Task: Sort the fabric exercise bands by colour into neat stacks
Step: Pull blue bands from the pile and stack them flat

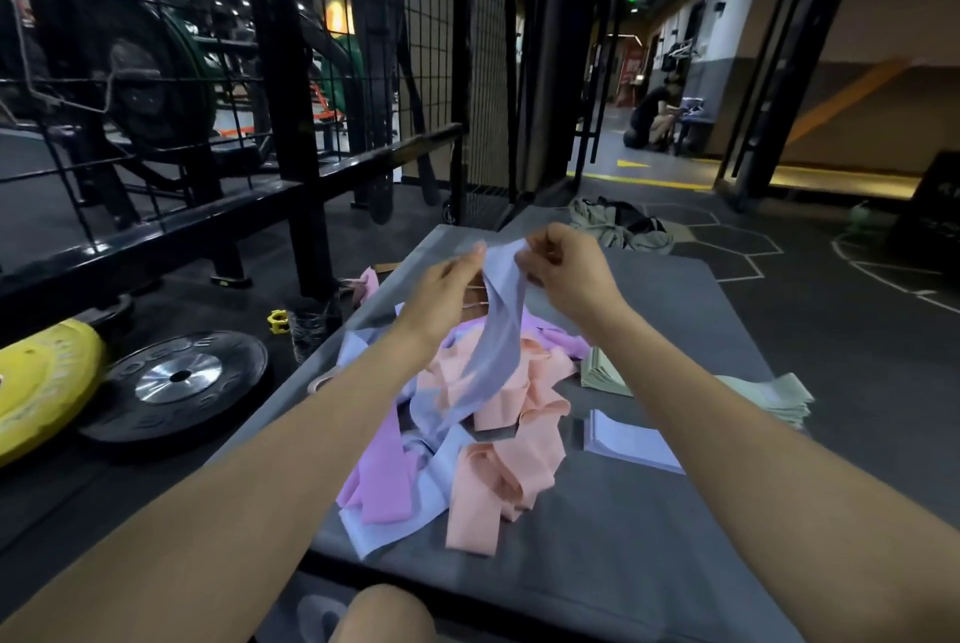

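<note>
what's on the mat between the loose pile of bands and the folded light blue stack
In the head view, a bare strip of grey mat separates the pile from the folded light blue stack, save one small dark object.

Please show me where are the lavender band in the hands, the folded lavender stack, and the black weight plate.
lavender band [498, 330]: head view, on the middle of the hanging strip below both hands.
folded lavender stack [628, 442]: head view, on its flat top face.
black weight plate [179, 377]: head view, on its silver hub.
</note>
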Demonstrator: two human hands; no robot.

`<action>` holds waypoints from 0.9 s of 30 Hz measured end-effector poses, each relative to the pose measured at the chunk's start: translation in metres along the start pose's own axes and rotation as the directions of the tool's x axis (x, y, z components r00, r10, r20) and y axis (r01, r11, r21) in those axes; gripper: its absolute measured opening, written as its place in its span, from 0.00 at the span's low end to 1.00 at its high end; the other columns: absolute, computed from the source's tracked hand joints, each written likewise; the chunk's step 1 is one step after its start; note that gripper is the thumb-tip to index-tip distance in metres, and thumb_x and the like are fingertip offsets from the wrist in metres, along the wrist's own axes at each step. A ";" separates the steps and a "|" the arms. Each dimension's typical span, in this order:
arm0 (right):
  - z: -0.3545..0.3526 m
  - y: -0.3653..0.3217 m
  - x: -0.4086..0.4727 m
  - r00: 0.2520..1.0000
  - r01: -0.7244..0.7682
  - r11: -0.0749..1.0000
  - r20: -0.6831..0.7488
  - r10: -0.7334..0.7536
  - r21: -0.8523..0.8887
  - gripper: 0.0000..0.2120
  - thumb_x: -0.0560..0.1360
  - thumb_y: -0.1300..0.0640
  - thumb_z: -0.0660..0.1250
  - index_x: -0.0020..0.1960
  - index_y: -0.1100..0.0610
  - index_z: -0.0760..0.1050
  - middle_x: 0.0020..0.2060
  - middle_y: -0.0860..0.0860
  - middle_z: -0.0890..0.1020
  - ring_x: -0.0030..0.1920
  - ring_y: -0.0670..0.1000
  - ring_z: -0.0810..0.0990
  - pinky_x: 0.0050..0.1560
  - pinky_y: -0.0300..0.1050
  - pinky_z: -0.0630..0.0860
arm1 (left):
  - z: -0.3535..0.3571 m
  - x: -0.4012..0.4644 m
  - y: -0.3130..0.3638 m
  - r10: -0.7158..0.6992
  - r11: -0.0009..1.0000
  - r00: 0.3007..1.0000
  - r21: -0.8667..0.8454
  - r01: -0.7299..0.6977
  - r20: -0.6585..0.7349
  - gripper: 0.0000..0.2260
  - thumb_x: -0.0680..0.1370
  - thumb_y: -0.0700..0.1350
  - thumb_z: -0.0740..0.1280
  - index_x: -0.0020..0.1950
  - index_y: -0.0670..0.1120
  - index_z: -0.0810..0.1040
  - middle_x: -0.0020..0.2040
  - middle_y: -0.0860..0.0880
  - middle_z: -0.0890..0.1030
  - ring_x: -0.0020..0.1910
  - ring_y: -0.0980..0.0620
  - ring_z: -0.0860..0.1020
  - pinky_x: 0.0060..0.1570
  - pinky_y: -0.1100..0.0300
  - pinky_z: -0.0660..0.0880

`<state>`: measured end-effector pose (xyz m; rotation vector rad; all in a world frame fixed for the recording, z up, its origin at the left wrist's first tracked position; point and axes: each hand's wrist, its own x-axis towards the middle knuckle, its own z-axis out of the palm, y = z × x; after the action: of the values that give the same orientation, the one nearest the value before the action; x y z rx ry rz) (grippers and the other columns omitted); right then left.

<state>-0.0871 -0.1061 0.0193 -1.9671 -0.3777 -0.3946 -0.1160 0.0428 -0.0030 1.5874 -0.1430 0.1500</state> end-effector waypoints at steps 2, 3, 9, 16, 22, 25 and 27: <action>-0.002 -0.005 -0.003 1.000 0.014 1.000 0.010 -0.014 -0.015 0.09 0.74 0.64 0.67 0.38 0.54 0.71 0.32 0.50 0.74 0.36 0.49 0.72 0.41 0.45 0.74 | 0.004 0.001 0.002 0.071 0.995 0.997 0.078 -0.068 -0.028 0.18 0.80 0.50 0.61 0.43 0.34 0.74 0.38 0.42 0.72 0.40 0.48 0.73 0.48 0.50 0.76; -0.003 -0.007 -0.005 0.999 0.023 0.999 0.024 -0.022 -0.038 0.11 0.75 0.63 0.67 0.36 0.53 0.70 0.30 0.47 0.73 0.33 0.47 0.71 0.37 0.38 0.71 | 0.005 0.002 0.004 0.102 0.988 0.993 0.118 -0.095 -0.056 0.16 0.80 0.48 0.62 0.40 0.35 0.72 0.37 0.43 0.69 0.39 0.48 0.70 0.44 0.50 0.75; -0.009 -0.018 -0.012 0.999 0.024 0.997 -0.031 -0.026 -0.070 0.04 0.75 0.57 0.68 0.45 0.57 0.75 0.35 0.50 0.77 0.36 0.53 0.76 0.40 0.47 0.75 | 0.005 0.010 0.015 0.267 0.945 0.939 0.249 -0.212 -0.215 0.17 0.79 0.41 0.63 0.31 0.44 0.63 0.29 0.48 0.60 0.33 0.51 0.59 0.36 0.56 0.59; -0.014 -0.033 -0.007 0.997 -0.068 0.987 -0.035 0.074 0.144 0.12 0.77 0.53 0.65 0.38 0.59 0.73 0.32 0.54 0.80 0.37 0.55 0.81 0.48 0.58 0.80 | 0.023 0.002 0.031 0.348 0.905 0.936 0.280 -0.322 -0.049 0.07 0.78 0.37 0.63 0.47 0.42 0.80 0.40 0.47 0.80 0.40 0.50 0.78 0.45 0.58 0.75; -0.036 -0.025 -0.014 0.961 -0.258 0.917 -0.020 0.277 0.302 0.14 0.74 0.51 0.69 0.37 0.60 0.71 0.34 0.59 0.78 0.35 0.54 0.77 0.41 0.47 0.80 | 0.036 -0.004 0.027 0.310 0.883 0.931 0.304 -0.358 0.194 0.15 0.79 0.34 0.58 0.65 0.40 0.74 0.59 0.47 0.73 0.60 0.50 0.74 0.64 0.55 0.71; -0.045 -0.016 -0.015 0.947 -0.294 0.927 -0.060 0.316 0.231 0.13 0.74 0.62 0.65 0.32 0.58 0.69 0.31 0.58 0.76 0.33 0.55 0.76 0.48 0.58 0.80 | 0.045 -0.003 0.021 0.321 0.876 0.926 0.309 -0.370 0.198 0.13 0.79 0.36 0.60 0.62 0.41 0.76 0.60 0.45 0.77 0.58 0.50 0.76 0.61 0.57 0.73; -0.052 -0.014 -0.019 0.957 -0.274 0.942 -0.037 0.287 0.195 0.12 0.75 0.66 0.62 0.33 0.59 0.69 0.31 0.57 0.74 0.34 0.54 0.75 0.49 0.61 0.78 | 0.053 -0.003 0.018 0.327 0.887 0.939 0.308 -0.345 0.110 0.11 0.78 0.36 0.62 0.60 0.41 0.75 0.56 0.48 0.77 0.54 0.53 0.75 0.57 0.60 0.73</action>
<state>-0.1159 -0.1494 0.0424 -1.7855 -0.0848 -0.2288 -0.1217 -0.0103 0.0136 1.8857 -0.4582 0.4187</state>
